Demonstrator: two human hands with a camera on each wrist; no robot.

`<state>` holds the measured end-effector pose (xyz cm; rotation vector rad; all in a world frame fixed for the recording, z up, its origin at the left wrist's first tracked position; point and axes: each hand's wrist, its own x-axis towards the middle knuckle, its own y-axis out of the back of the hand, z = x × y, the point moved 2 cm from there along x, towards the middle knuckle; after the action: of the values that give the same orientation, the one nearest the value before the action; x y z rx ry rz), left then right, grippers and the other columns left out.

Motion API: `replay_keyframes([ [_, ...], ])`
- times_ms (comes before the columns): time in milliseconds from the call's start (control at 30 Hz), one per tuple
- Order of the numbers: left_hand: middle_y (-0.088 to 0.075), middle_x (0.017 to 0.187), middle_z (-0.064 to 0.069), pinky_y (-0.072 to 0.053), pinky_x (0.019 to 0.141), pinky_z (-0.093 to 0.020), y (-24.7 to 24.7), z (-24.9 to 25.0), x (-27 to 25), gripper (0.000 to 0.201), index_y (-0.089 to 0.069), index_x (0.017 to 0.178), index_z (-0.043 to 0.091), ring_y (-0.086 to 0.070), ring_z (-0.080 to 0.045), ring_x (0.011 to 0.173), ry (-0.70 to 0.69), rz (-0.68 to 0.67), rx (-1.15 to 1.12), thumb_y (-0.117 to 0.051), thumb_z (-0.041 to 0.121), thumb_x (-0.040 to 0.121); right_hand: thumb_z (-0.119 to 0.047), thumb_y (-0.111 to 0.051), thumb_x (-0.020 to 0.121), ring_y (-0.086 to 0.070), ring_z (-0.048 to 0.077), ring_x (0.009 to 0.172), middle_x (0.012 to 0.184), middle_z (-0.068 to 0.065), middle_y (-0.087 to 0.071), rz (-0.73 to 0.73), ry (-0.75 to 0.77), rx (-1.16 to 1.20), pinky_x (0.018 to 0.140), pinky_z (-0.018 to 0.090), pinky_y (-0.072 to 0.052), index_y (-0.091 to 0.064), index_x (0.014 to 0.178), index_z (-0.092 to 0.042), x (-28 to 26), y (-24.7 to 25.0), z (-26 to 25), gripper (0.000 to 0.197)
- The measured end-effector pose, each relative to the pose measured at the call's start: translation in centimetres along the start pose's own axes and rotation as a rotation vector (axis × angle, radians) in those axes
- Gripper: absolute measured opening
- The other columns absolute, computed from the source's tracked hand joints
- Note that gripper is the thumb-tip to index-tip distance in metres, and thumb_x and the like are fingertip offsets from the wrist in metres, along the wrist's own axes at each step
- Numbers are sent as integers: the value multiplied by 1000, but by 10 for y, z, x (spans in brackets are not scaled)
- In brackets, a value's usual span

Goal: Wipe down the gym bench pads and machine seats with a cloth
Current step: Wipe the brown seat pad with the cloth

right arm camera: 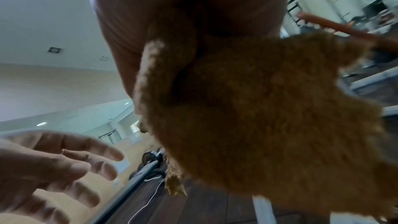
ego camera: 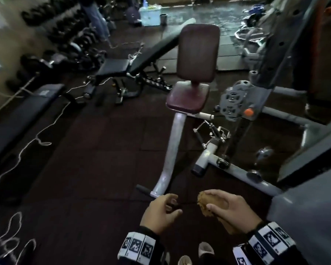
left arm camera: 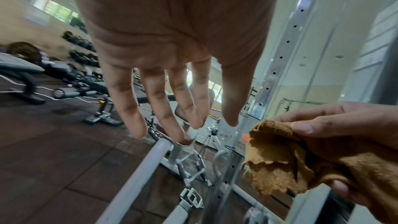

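My right hand [ego camera: 235, 209] holds the cloth [ego camera: 205, 204] bunched in curled fingers; my left hand [ego camera: 161, 211] hangs relaxed, fingers spread, above the dark floor [ego camera: 103, 159] near the maroon seat [ego camera: 187, 97].

Open floor [ego camera: 96, 159] leads to the maroon seat [ego camera: 187, 96]; frame post [ego camera: 172, 150] possibly blocks below.

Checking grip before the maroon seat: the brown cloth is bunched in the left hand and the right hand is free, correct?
Not quite. The right hand grips the brown cloth; the left hand is free, fingers loose. The left wrist view shows it plainly. The maroon seat lies ahead.
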<state>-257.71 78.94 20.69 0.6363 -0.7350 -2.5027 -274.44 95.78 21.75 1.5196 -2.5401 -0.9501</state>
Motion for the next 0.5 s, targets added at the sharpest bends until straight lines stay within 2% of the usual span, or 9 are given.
replay_keyframes([
  [100, -62, 97, 16, -51, 83, -22, 15, -15, -3, 40, -63, 117, 25, -64, -3, 84, 62, 74, -31, -74, 25, 79, -28, -72, 79, -60, -9, 93, 100, -18, -68, -93, 47, -29, 79, 4, -43, -64, 107, -43, 29, -11, -17, 33],
  [200, -63, 101, 15, -50, 80, -16, 28, -26, 1, 39, -62, 116, 28, -62, 0, 82, 118, 144, -48, -74, 28, 78, -24, -74, 78, -64, -5, 86, 96, -15, -71, -163, 88, -13, 73, 5, -46, -65, 103, -43, 60, -18, -30, 33],
  [300, -63, 103, 14, -47, 75, -10, 39, -35, 12, 38, -62, 115, 30, -60, 3, 81, 168, 210, -54, -73, 30, 79, -23, -75, 78, -62, -9, 89, 96, -18, -70, -241, 152, -42, 78, 4, -44, -65, 103, -42, 93, -23, -40, 34],
  [400, -63, 102, 14, -47, 74, -7, 47, -40, 23, 38, -62, 115, 31, -60, 7, 81, 215, 285, -73, -73, 31, 78, -24, -75, 77, -61, -11, 90, 96, -17, -70, -311, 205, -49, 77, 3, -43, -64, 103, -44, 127, -24, -49, 34],
  [500, -63, 100, 17, -48, 75, -10, 54, -44, 32, 38, -62, 113, 34, -59, 8, 82, 267, 357, -98, -73, 34, 77, -29, -74, 78, -61, -7, 95, 101, -15, -69, -390, 245, -85, 84, 11, -47, -64, 108, -41, 157, -30, -59, 34],
])
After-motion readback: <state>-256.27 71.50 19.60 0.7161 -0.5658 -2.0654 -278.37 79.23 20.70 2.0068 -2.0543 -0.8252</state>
